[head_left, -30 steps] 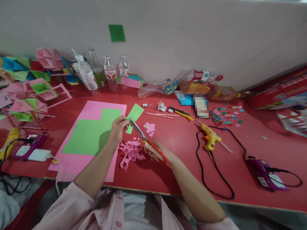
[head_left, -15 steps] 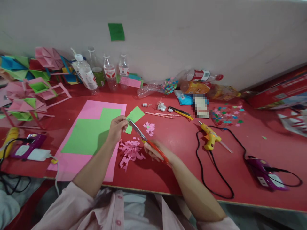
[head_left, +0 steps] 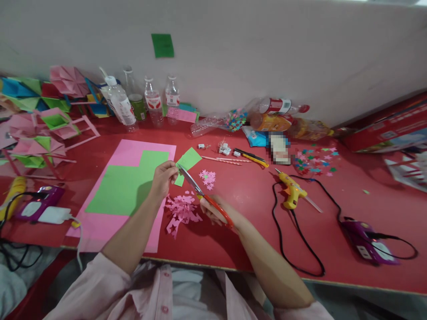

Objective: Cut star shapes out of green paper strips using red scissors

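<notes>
My right hand grips a pair of scissors with orange-red handles, the blades pointing up and left. Their tips reach the fingertips of my left hand, which is closed in a pinch on a small piece of green paper; its outline is mostly hidden by the fingers. Right behind the tips is a green paper square, with a smaller green scrap below it. Small pink paper stars lie right of the blades. A heap of pink paper cuttings sits between my forearms.
Green paper overlaps a large pink sheet under my left forearm. To the right lie a yellow glue gun with its black cord and a utility knife. Plastic bottles line the wall; paper models stand at left.
The hands, scissors and paper look almost the same; only a very slight shift of the camera view shows.
</notes>
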Available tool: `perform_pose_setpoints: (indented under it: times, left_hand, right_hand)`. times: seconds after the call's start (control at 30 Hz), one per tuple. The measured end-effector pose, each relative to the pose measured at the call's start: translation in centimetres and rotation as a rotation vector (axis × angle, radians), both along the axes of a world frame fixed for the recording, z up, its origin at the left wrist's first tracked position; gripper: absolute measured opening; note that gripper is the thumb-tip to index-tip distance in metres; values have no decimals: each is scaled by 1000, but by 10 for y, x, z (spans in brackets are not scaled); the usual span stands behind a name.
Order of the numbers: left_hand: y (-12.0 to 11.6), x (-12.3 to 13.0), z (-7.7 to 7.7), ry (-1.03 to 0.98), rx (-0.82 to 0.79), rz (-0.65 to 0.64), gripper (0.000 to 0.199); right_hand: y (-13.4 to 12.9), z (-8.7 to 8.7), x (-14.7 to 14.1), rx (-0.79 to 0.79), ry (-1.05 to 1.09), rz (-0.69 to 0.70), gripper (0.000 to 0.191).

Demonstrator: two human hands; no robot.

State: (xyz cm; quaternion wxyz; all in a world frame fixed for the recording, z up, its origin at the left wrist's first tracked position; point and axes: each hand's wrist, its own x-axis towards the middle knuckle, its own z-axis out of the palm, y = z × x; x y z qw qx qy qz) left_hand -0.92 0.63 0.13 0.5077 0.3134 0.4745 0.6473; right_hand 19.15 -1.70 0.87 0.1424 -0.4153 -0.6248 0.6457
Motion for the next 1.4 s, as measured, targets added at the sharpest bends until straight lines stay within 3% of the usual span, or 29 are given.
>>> perform_pose_setpoints:
  times: [0.67,1.4]
  left_hand:
    - [-1,10,-9,76,44,5,20]
    - [-1,11,-9,44,47,-19,21]
  right_hand:
    - [2,-23,-6,-72,36,-26,57]
    - [-1,-20,-7,-40,-31,-52,60]
